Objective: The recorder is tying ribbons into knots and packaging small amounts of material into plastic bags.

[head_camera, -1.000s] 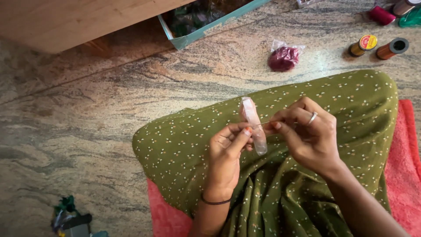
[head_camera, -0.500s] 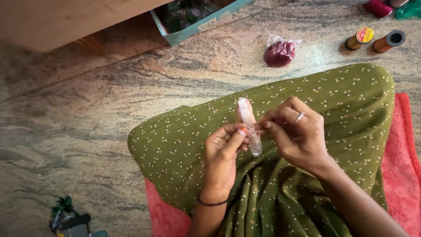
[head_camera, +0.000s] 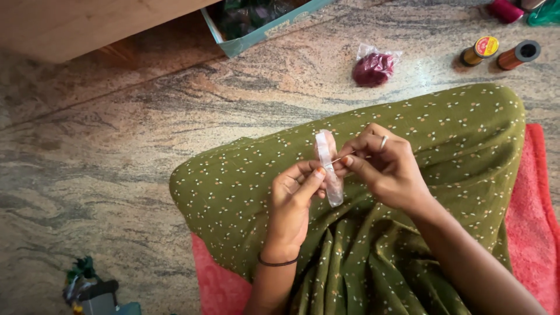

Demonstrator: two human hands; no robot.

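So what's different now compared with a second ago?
Very little. The left hand still pinches the small clear packet upright over the green cloth. The right hand still holds a thin needle against it, now slightly apart. Thread spools and the maroon bag lie unmoved.

Floor (head_camera: 116, 146): polished veined stone, faint sheen. Skirt (head_camera: 408, 134): matt olive cloth with small printed dots; mat (head_camera: 536, 192): rough pink terry. Packet (head_camera: 328, 169): clear glossy plastic; ring (head_camera: 383, 142): bright metal.
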